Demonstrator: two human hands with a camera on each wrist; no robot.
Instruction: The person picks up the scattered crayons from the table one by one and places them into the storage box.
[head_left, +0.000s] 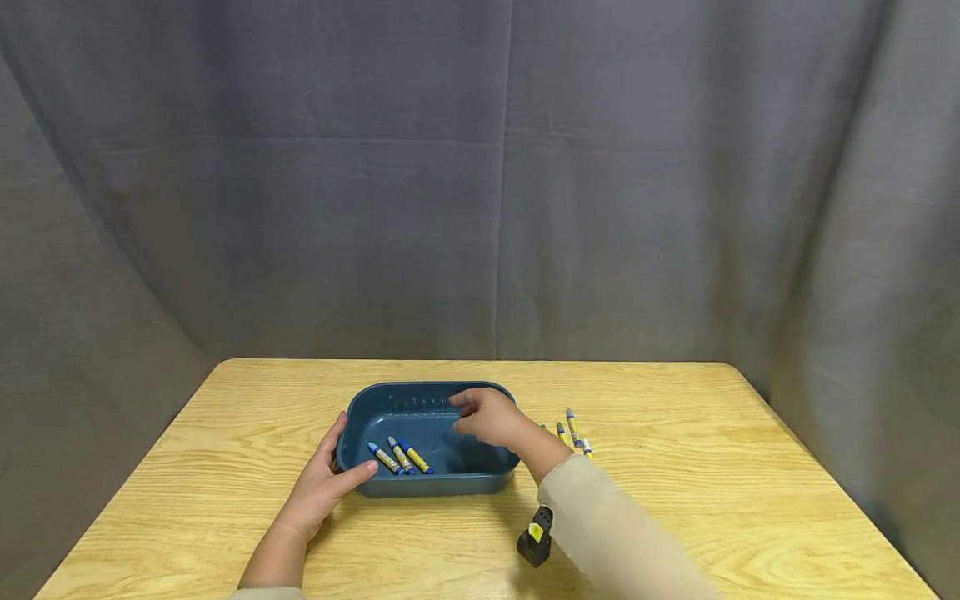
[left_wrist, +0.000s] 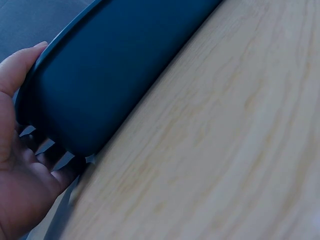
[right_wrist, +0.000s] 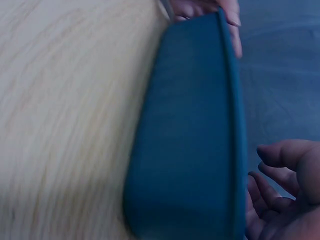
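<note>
A dark blue plastic basin [head_left: 427,485] stands on the table. My left hand [head_left: 321,492] holds its left end, thumb on the near rim and fingers along the outer side; the left wrist view shows the thumb at the rim and the fingers lower down the wall. Inside, at the front left, lie three crayons [head_left: 401,457] in yellow, white and blue wrappers. Over the basin's right part hovers my right hand [head_left: 489,417], fingers loosely bent and apart. No crayon shows between those fingers in the right wrist view, where the hand [right_wrist: 287,195] is beside the rim.
Several more crayons [head_left: 573,427] lie on the wooden table [head_left: 675,483] right of the basin, partly behind the right forearm. A black wrist camera [head_left: 536,540] hangs below the right sleeve. Grey curtain [head_left: 480,208] closes off the back and sides.
</note>
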